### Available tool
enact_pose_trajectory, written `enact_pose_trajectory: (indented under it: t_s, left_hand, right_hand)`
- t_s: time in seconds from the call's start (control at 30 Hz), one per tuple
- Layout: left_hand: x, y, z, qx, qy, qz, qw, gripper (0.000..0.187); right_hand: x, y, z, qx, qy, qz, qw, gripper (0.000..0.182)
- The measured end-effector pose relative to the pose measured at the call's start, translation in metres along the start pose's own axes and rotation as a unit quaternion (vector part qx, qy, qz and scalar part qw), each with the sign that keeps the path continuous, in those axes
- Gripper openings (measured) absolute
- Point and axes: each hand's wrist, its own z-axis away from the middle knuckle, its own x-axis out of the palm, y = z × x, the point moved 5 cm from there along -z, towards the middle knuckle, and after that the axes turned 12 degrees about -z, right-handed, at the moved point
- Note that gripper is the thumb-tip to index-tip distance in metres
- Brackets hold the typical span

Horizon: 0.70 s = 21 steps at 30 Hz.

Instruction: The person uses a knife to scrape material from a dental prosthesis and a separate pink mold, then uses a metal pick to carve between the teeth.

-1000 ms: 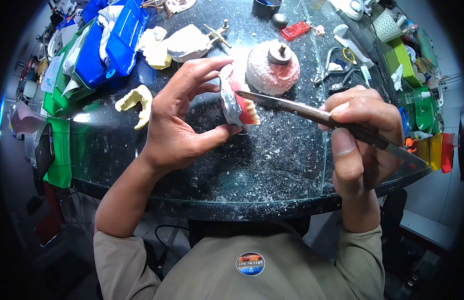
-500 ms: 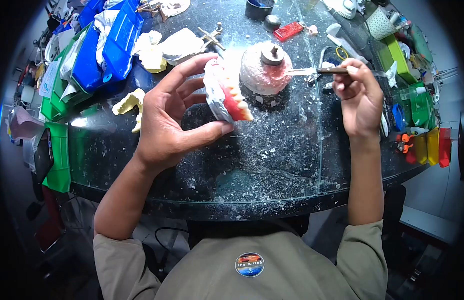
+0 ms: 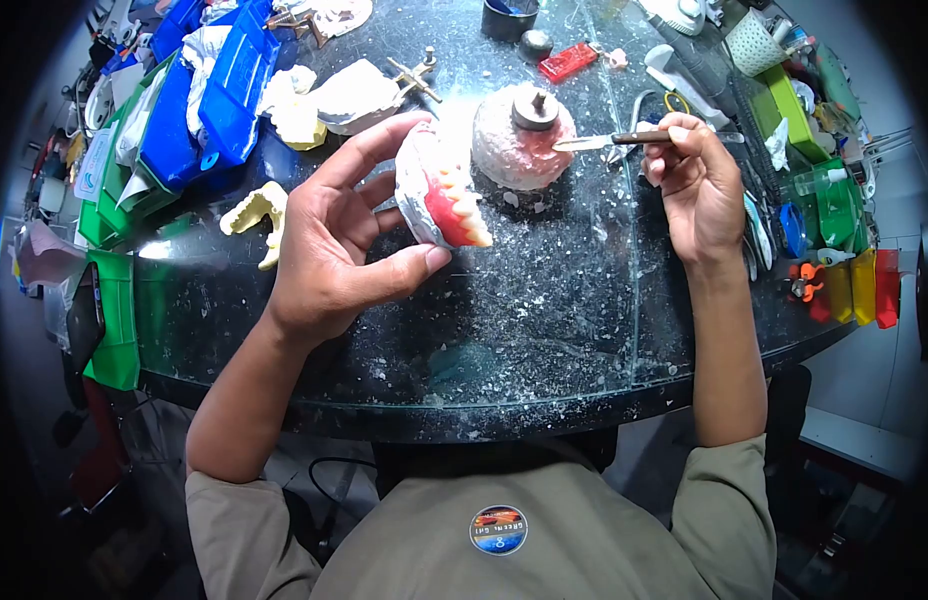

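My left hand (image 3: 329,235) grips a plaster dental model (image 3: 416,195) between thumb and fingers, tilted on its side above the table. Red-pink wax (image 3: 444,218) and a row of cream denture teeth (image 3: 467,205) on the model face right. In my right hand (image 3: 706,190) is a wax knife (image 3: 639,138) with a dark handle, pinched between thumb and fingers. Its blade points left, with the tip at the pink-smeared side of a round, whitish, crusted burner-like pot (image 3: 519,165). A metal collar (image 3: 536,108) tops that pot. No flame can be made out.
Cream plaster pieces (image 3: 356,97) and a horseshoe-shaped cast (image 3: 259,222) lie left, beside blue bins (image 3: 229,85). Behind the pot are a red wax block (image 3: 568,62) and a dark cup (image 3: 509,20). Tools and a green box (image 3: 796,120) crowd the right side. White crumbs litter the dark tabletop.
My right hand and the wax knife have shifted a little left, the tip farther along the pot's side. The left hand still holds the model, turned slightly. The whole view has drifted slightly.
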Motion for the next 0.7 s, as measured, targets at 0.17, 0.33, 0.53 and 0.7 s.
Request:
enact_pose_trajectory:
  t_s: [0.17,0.33,0.53,0.7]
  left_hand:
    - [0.001,0.003,0.000,0.008,-0.001,-0.010,1.000,0.080]
    - [0.003,0.004,0.002,0.032,-0.004,-0.043,0.999,0.079]
    - [0.004,0.004,0.003,0.056,-0.012,-0.085,0.995,0.078]
    - [0.005,0.004,0.003,0.066,-0.011,-0.098,0.993,0.078]
  right_hand:
    - [0.005,-0.001,0.001,0.000,-0.026,-0.050,0.998,0.016]
    - [0.042,-0.030,0.016,-0.155,-0.051,0.048,0.985,0.016]
    - [0.062,-0.041,0.032,-0.279,-0.072,0.167,0.943,0.015]
    - [0.064,-0.041,0.035,-0.299,-0.082,0.188,0.932,0.015]
